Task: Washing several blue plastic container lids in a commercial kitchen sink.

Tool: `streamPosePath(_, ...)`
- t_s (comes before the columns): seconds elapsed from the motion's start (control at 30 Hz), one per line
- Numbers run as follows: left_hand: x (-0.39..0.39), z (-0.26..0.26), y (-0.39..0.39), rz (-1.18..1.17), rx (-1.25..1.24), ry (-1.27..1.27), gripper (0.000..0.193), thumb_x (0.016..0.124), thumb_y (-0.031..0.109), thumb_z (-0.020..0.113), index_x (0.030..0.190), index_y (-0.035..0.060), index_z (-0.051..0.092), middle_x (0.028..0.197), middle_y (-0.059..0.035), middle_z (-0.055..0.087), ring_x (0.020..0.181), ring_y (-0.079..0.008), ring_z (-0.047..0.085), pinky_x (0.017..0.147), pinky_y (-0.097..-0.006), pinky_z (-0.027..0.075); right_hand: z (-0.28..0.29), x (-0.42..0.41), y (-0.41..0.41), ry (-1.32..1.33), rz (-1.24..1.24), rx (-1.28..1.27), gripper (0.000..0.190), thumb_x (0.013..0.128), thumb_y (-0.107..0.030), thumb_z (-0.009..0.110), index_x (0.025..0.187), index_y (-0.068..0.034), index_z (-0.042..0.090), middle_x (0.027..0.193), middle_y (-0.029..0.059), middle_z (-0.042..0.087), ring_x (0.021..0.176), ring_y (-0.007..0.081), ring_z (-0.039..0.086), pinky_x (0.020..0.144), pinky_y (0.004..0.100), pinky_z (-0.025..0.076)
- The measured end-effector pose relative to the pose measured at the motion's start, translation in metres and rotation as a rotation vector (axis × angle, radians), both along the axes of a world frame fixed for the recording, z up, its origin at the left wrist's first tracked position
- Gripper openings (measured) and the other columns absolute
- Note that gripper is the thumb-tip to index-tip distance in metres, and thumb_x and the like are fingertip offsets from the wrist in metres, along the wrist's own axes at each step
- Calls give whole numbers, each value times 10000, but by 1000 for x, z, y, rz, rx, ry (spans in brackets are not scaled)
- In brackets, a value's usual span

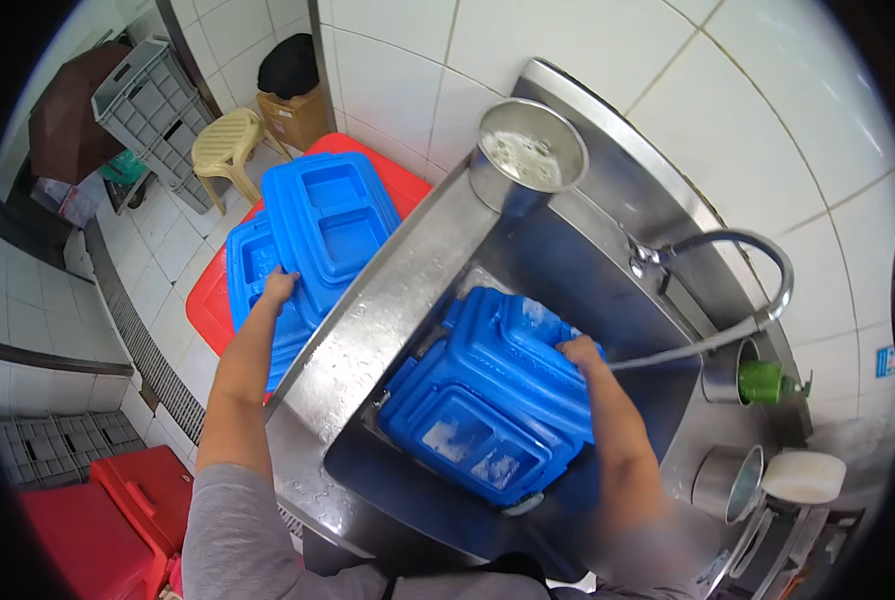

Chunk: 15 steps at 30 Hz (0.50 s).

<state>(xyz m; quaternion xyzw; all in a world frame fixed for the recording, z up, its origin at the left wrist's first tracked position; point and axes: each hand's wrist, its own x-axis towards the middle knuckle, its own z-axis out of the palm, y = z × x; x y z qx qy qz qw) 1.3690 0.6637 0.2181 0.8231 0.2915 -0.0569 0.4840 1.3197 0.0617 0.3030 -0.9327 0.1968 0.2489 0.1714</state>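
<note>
To the left of the sink, my left hand [281, 286] grips the near-side edge of a wet blue plastic lid [335, 210]. That lid lies partly over another blue lid [256, 262], and both rest on a large red plastic surface [207, 300]. My right hand [582, 352] holds the right edge of a blue lid [485, 345] in the stainless steel sink [417, 491]. Beneath it lies another blue lid [485, 442] with white suds in its two recesses. The fingertips of both hands are partly hidden by the lids.
A steel pot [530, 150] of foamy liquid stands at the sink's back corner. A curved faucet [747, 236] with a hose reaches over the basin. On the right are a green bottle [762, 382] and another steel pot [725, 480]. A beige stool [230, 142] stands far left.
</note>
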Motion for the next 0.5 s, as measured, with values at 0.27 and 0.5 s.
streamPosePath(0.27, 14, 150, -69, -282, 289, -634, 344, 745, 124, 578, 1076, 43, 528, 1033, -153, 554, 969, -262, 525, 806, -314, 428, 120, -50, 18, -185, -56, -11, 584, 568, -479, 696, 771, 61, 609, 710, 198, 604, 688, 272, 601, 626, 354, 456)
streamPosePath(0.5, -54, 300, -308, -962, -45, -841, 282, 734, 133, 596, 1003, 60, 560, 966, -106, 555, 879, -211, 543, 764, -313, 438, 167, -127, 55, -407, 83, -52, 580, 620, -470, 650, 895, 28, 539, 792, 211, 601, 737, 350, 588, 678, 396, 469)
